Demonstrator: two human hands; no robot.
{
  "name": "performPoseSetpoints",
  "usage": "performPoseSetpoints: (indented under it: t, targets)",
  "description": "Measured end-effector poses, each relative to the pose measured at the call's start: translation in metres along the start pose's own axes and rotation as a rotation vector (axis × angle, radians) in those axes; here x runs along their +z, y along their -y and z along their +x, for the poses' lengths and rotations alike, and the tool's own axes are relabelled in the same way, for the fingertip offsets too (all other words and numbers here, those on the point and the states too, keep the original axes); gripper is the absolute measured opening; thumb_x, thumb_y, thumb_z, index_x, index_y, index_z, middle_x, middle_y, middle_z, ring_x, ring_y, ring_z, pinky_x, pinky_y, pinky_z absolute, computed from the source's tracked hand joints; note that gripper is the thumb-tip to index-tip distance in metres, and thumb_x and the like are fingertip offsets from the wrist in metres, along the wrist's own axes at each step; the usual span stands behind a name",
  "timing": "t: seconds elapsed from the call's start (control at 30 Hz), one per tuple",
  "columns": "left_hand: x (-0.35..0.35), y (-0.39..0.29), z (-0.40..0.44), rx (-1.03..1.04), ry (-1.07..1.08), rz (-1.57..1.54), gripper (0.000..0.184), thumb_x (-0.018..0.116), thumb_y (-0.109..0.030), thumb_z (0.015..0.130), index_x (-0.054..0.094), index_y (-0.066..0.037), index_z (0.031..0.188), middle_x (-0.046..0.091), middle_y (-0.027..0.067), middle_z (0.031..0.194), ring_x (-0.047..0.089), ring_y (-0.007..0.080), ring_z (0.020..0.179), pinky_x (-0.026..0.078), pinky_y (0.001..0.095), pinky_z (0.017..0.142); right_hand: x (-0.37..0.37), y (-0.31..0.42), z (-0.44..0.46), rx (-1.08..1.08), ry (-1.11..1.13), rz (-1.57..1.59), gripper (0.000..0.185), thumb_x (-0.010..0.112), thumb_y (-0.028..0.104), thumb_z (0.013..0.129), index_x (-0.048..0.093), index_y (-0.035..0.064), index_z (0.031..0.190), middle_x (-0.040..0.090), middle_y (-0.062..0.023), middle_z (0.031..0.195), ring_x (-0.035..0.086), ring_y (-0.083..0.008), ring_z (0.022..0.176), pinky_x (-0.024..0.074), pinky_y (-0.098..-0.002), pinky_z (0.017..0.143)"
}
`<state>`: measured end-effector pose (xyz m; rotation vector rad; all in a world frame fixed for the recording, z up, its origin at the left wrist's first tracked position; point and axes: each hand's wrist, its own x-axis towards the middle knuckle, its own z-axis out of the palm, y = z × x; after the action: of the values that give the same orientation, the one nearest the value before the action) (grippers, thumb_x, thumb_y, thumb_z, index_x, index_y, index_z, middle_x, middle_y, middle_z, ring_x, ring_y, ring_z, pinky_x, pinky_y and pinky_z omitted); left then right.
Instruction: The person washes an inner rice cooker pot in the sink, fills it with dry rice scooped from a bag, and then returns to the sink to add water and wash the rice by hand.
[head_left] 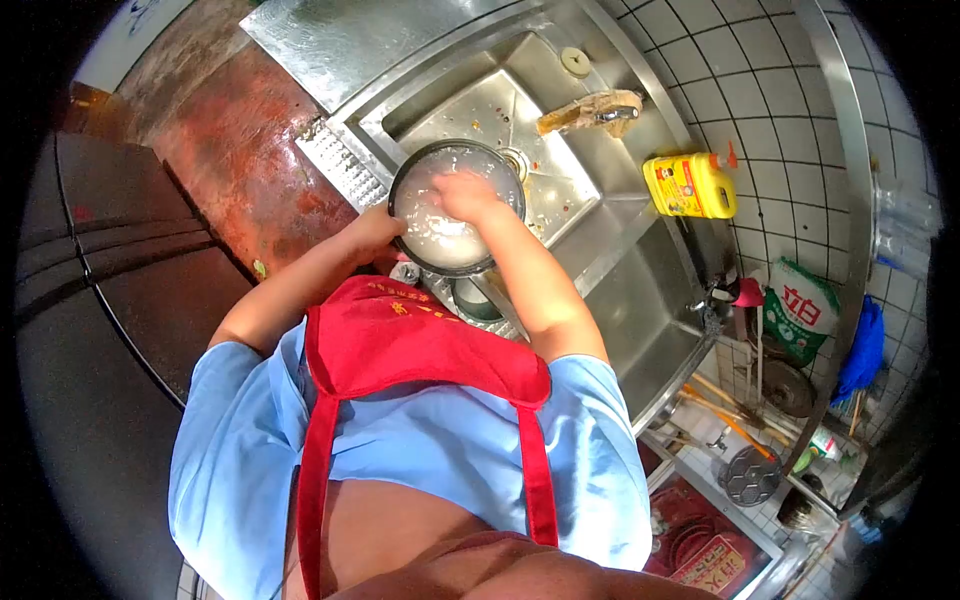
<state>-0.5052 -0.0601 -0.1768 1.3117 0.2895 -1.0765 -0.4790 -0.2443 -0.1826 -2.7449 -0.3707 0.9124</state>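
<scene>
A round dark-rimmed pot [402,166] is at the sink's near edge, full of cloudy white water [440,235] with pale specks in it. My left hand [379,231] is closed on the pot's left rim. Inside the pot, my right hand [466,196] dips into the water from the right. Its fingertips are under the milky surface, so I cannot see whether they hold anything. Below the pot, partly covered by it, is a greyish round container [476,300].
The steel sink basin [480,100] has food scraps by its drain. A tap wrapped in cloth [585,112] reaches over it. A second basin [640,285] lies to the right. A yellow pump bottle [690,186] and a green-white bag [800,310] stand by the tiled wall.
</scene>
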Motion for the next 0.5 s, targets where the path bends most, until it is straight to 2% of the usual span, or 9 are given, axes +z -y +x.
performPoseSetpoints:
  t: [0.07, 0.17, 0.27, 0.37, 0.47, 0.5]
  targets:
    - [0.001, 0.002, 0.000, 0.014, 0.006, -0.039, 0.034, 0.047, -0.002, 0.079, 0.047, 0.004, 0.112, 0.057, 0.0162, 0.097, 0.060, 0.0254, 0.077, 0.054, 0.0338, 0.052, 0.014, -0.017, 0.006, 0.043, -0.005, 0.135, 0.043, 0.047, 0.039, 0.084, 0.052, 0.0140, 0.119, 0.047, -0.0126, 0.126, 0.043, -0.0300, 0.118, 0.0330, -0.0373, 0.098]
    - [0.001, -0.001, 0.002, -0.021, 0.065, -0.073, 0.047, 0.044, 0.001, 0.076, 0.037, -0.001, 0.122, 0.052, 0.0163, 0.103, 0.058, 0.0288, 0.083, 0.055, 0.0368, 0.052, 0.014, -0.032, 0.015, 0.130, 0.079, 0.235, 0.051, 0.044, 0.043, 0.085, 0.049, 0.0067, 0.121, 0.046, -0.0160, 0.126, 0.041, -0.0310, 0.119, 0.0327, -0.0349, 0.099]
    - [0.008, -0.007, -0.001, -0.021, 0.028, -0.084, 0.046, 0.045, 0.000, 0.076, 0.035, 0.001, 0.121, 0.051, 0.0184, 0.103, 0.059, 0.0288, 0.077, 0.055, 0.0370, 0.051, 0.000, -0.026, 0.004, 0.295, 0.075, 0.237, 0.058, 0.044, 0.046, 0.085, 0.048, 0.0011, 0.121, 0.048, -0.0191, 0.123, 0.043, -0.0314, 0.117, 0.0342, -0.0350, 0.097]
    - [0.006, -0.002, 0.008, -0.039, 0.011, -0.080, 0.048, 0.045, -0.001, 0.077, 0.030, 0.004, 0.122, 0.050, 0.0203, 0.103, 0.059, 0.0289, 0.073, 0.055, 0.0360, 0.049, 0.024, -0.047, 0.008, 0.401, 0.095, 0.301, 0.065, 0.044, 0.050, 0.084, 0.048, -0.0055, 0.117, 0.051, -0.0228, 0.117, 0.049, -0.0329, 0.111, 0.0369, -0.0350, 0.094]
    - [0.005, -0.003, 0.009, -0.082, -0.006, -0.022, 0.049, 0.045, -0.002, 0.078, 0.029, 0.003, 0.124, 0.050, 0.0202, 0.105, 0.060, 0.0293, 0.077, 0.056, 0.0341, 0.049, 0.034, -0.050, -0.001, 0.549, 0.132, 0.578, 0.066, 0.045, 0.053, 0.083, 0.053, -0.0044, 0.113, 0.048, -0.0236, 0.121, 0.049, -0.0296, 0.113, 0.0379, -0.0360, 0.093]
    - [0.005, -0.004, 0.008, -0.079, 0.020, -0.016, 0.049, 0.047, -0.003, 0.078, 0.030, 0.002, 0.124, 0.051, 0.0194, 0.105, 0.060, 0.0281, 0.078, 0.055, 0.0341, 0.052, 0.040, -0.049, -0.003, 0.553, 0.148, 0.773, 0.064, 0.045, 0.052, 0.084, 0.053, -0.0041, 0.113, 0.052, -0.0214, 0.115, 0.052, -0.0281, 0.106, 0.0405, -0.0352, 0.090]
